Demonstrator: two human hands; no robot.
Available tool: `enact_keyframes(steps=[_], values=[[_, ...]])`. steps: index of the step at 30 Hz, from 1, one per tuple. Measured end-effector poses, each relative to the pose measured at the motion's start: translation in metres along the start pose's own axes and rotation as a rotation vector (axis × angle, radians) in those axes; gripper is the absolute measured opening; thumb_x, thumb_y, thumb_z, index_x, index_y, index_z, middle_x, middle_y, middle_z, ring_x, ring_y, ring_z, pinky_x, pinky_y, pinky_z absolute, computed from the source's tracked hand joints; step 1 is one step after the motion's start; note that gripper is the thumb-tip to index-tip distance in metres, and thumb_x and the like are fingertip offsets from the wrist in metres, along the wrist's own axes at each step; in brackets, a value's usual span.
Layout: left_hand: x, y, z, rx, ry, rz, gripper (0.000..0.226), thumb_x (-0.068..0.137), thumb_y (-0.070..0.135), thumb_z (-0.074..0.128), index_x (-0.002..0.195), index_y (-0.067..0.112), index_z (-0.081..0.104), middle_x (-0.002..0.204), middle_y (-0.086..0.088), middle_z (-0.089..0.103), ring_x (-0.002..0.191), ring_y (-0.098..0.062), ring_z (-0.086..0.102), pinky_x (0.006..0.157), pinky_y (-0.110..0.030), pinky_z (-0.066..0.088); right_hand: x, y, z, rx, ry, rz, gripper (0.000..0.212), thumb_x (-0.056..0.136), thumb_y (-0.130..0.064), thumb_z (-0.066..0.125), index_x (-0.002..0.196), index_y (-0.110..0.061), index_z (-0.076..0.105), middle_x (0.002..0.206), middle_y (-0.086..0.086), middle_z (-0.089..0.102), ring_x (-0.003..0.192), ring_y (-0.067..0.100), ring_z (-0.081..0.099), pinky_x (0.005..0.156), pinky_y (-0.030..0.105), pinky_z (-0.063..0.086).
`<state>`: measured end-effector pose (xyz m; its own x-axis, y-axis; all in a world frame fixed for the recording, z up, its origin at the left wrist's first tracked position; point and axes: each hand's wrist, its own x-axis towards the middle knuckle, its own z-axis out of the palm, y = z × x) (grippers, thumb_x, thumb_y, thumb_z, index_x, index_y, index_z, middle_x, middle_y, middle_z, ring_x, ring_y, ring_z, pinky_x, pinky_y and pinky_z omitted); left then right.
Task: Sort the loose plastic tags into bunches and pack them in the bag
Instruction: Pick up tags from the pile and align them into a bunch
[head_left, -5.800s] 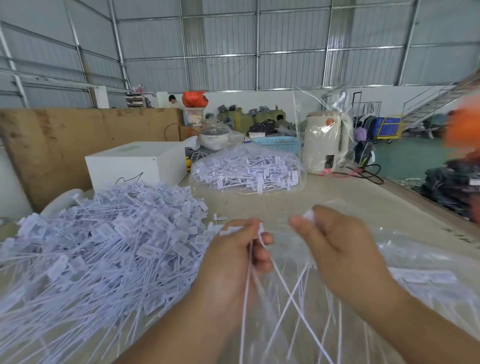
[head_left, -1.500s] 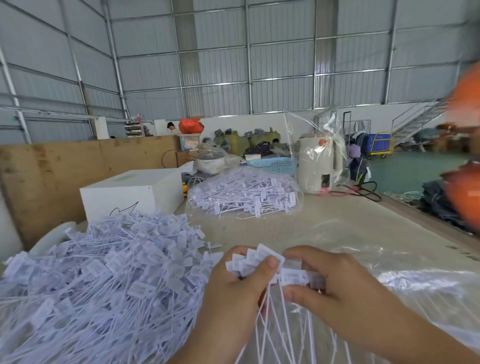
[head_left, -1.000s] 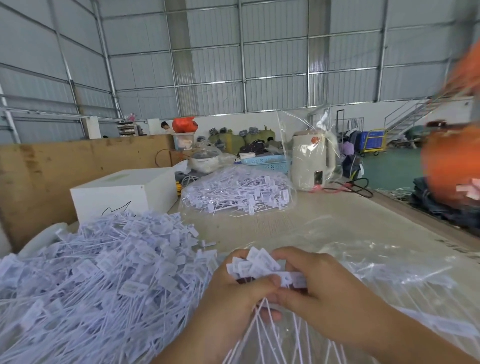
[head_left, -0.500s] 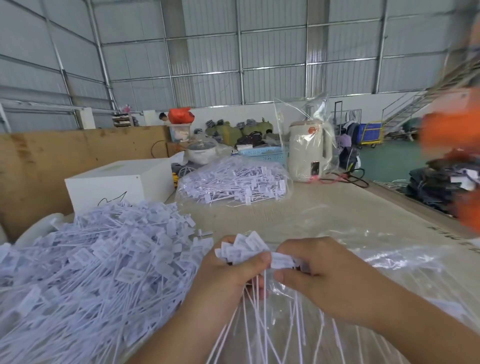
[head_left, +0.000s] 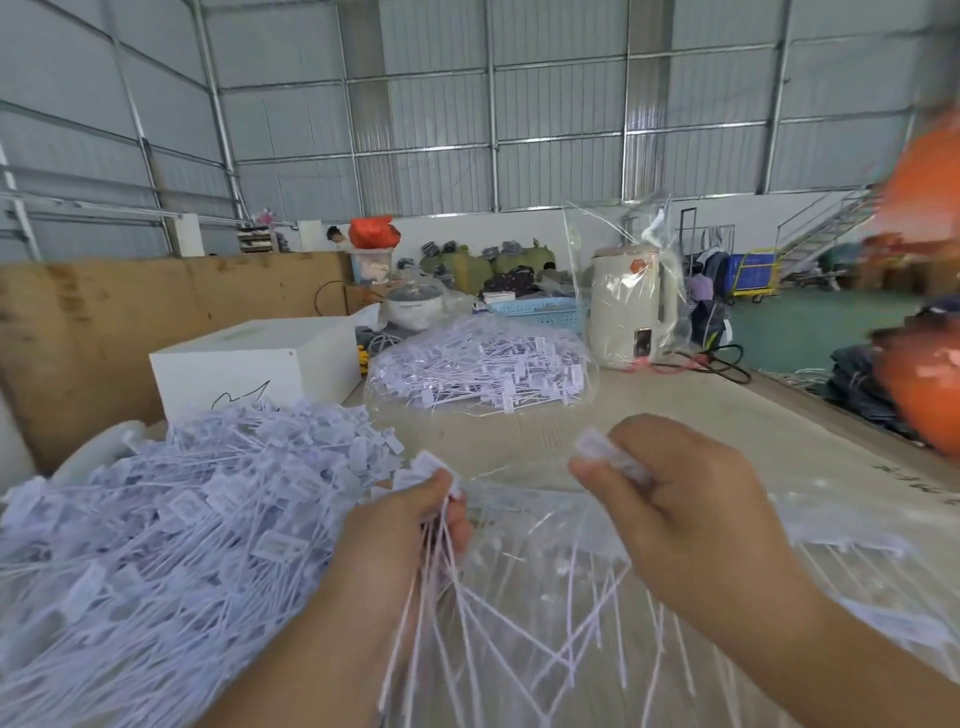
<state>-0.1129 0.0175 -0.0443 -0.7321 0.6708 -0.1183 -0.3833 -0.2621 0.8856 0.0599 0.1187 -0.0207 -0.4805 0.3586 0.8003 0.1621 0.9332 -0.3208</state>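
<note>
A big heap of loose white plastic tags (head_left: 171, 525) covers the table's left side. My left hand (head_left: 400, 535) grips a bunch of tags (head_left: 441, 571) by their heads, the thin tails hanging down and fanning out. My right hand (head_left: 680, 499) pinches a few tag heads (head_left: 608, 454) between thumb and fingers, a hand's width to the right of the left hand. Below both hands lies a clear plastic bag (head_left: 831, 587) with tags inside. A filled clear bag of tags (head_left: 478, 366) sits farther back in the middle.
A white box (head_left: 249, 364) stands behind the heap, against a brown board wall (head_left: 104, 312). A cream kettle in plastic wrap (head_left: 631, 306) and a blue basket (head_left: 540, 312) stand at the table's back. Orange blurred shapes (head_left: 919, 384) sit at the right edge.
My hands were together on one bunch half a second ago. Now they have come apart, the right hand drawing a few tag heads off to the right. The camera tilted slightly.
</note>
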Motion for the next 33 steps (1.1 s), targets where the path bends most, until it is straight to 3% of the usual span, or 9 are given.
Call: enact_keyframes(steps=[3,8,13,17,19,21,23,26,33], values=[[-0.008,0.005,0.005,0.087,-0.031,0.153,0.011,0.091,0.008,0.063,0.085,0.0,0.058,0.053,-0.009,0.058,0.034,-0.012,0.051,0.035,-0.017,0.041,-0.003,0.008,-0.004,0.154,-0.242,0.006,0.031,0.091,-0.045,0.061,0.07,-0.026,0.049,0.065,-0.014,0.05,0.054,0.009,0.047,0.048,0.018,0.032],[-0.038,-0.014,0.031,0.315,-0.124,0.343,0.014,0.087,0.008,0.069,0.099,0.006,0.061,0.07,-0.008,0.072,0.053,-0.018,0.066,0.043,-0.025,0.051,-0.007,0.012,0.004,0.181,-0.492,-0.033,0.03,0.092,-0.052,0.054,0.118,-0.036,0.055,0.06,-0.01,0.056,0.051,0.007,0.05,0.049,0.015,0.033],[-0.043,-0.014,0.036,0.329,-0.238,0.307,0.029,0.085,0.022,0.074,0.101,0.002,0.059,0.071,-0.013,0.069,0.051,-0.018,0.061,0.043,-0.026,0.046,-0.01,0.012,0.01,0.178,-0.59,0.035,0.064,0.095,-0.05,0.048,0.147,-0.05,0.011,0.086,-0.015,0.064,0.085,0.002,0.06,0.072,0.018,0.047],[-0.042,-0.012,0.032,0.429,-0.266,0.258,0.032,0.075,0.005,0.08,0.098,0.003,0.058,0.081,-0.024,0.069,0.056,-0.021,0.063,0.044,-0.024,0.048,-0.01,0.01,0.013,0.176,-0.649,0.063,0.08,0.096,-0.044,0.051,0.15,-0.043,-0.008,0.081,-0.017,0.058,0.076,0.003,0.057,0.071,0.022,0.047],[-0.04,-0.01,0.031,0.416,-0.227,0.275,0.02,0.082,-0.003,0.071,0.095,0.003,0.057,0.075,-0.022,0.068,0.053,-0.019,0.062,0.043,-0.023,0.047,-0.007,0.01,0.012,0.209,-0.613,0.081,0.08,0.093,-0.049,0.054,0.15,-0.043,-0.002,0.082,-0.018,0.058,0.073,0.004,0.058,0.068,0.02,0.045],[-0.036,-0.007,0.028,0.353,-0.158,0.317,0.015,0.085,-0.006,0.067,0.089,0.003,0.056,0.06,-0.013,0.063,0.044,-0.016,0.056,0.039,-0.022,0.043,-0.004,0.012,0.005,0.202,-0.561,0.094,0.06,0.091,-0.053,0.055,0.142,-0.045,0.026,0.08,-0.011,0.059,0.068,0.006,0.057,0.064,0.022,0.044],[-0.034,-0.005,0.026,0.305,-0.133,0.331,0.012,0.087,-0.005,0.064,0.084,0.003,0.055,0.052,-0.008,0.056,0.039,-0.015,0.05,0.036,-0.022,0.041,-0.001,0.014,-0.001,0.162,-0.556,0.108,0.017,0.092,-0.051,0.055,0.099,-0.035,0.055,0.072,0.001,0.057,0.061,0.011,0.054,0.062,0.031,0.043],[-0.035,-0.006,0.025,0.324,-0.157,0.331,0.008,0.09,-0.001,0.06,0.085,0.002,0.055,0.048,-0.009,0.051,0.037,-0.016,0.047,0.035,-0.024,0.04,-0.002,0.015,-0.003,0.184,-0.592,0.138,0.03,0.093,-0.042,0.059,0.071,-0.025,0.048,0.061,0.002,0.048,0.052,0.011,0.044,0.053,0.028,0.034],[-0.037,-0.005,0.037,0.158,-0.079,0.294,0.009,0.092,0.001,0.058,0.083,0.005,0.058,0.049,-0.007,0.053,0.037,-0.014,0.049,0.037,-0.022,0.043,-0.002,0.004,0.009,0.312,-0.333,0.232,0.02,0.09,-0.029,0.062,0.072,-0.025,0.055,0.048,-0.009,0.045,0.044,0.007,0.039,0.046,0.021,0.03]])
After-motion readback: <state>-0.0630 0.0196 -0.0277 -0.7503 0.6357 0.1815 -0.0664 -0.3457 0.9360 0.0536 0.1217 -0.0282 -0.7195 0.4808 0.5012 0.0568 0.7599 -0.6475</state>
